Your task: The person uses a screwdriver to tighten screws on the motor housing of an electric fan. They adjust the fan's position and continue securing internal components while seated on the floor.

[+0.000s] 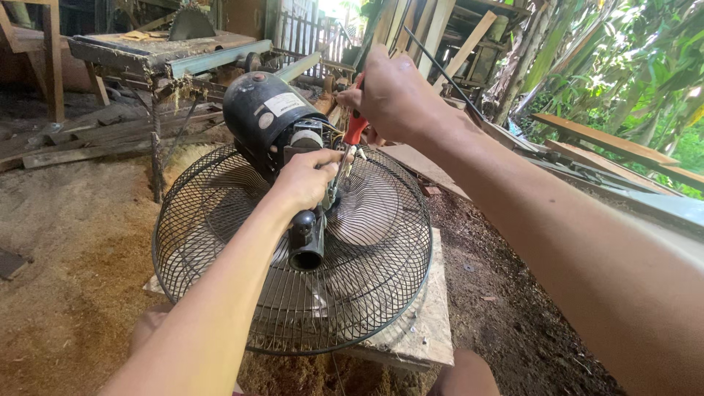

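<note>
Fingers of right hand (392, 92) grip red screwdriver (355, 129), upper ctr; tip at motor (268, 117). Left hand (306, 180) fingers curl round fan neck (308, 235), frame ctr, above grille (220, 242).

A pale wooden board (433, 323) carries the work, lying flat on a dirt floor (81, 257) strewn with sawdust. Directly on the board rests a black wire-mesh fan guard (220, 220), face down, spreading out beneath and on all sides of the fingers of the left hand (308, 180). The board's bare edge shows below and to the right of those fingers, past the guard's rim. Sawdust lies thick on the floor to their left; darker soil lies to their right.
</note>
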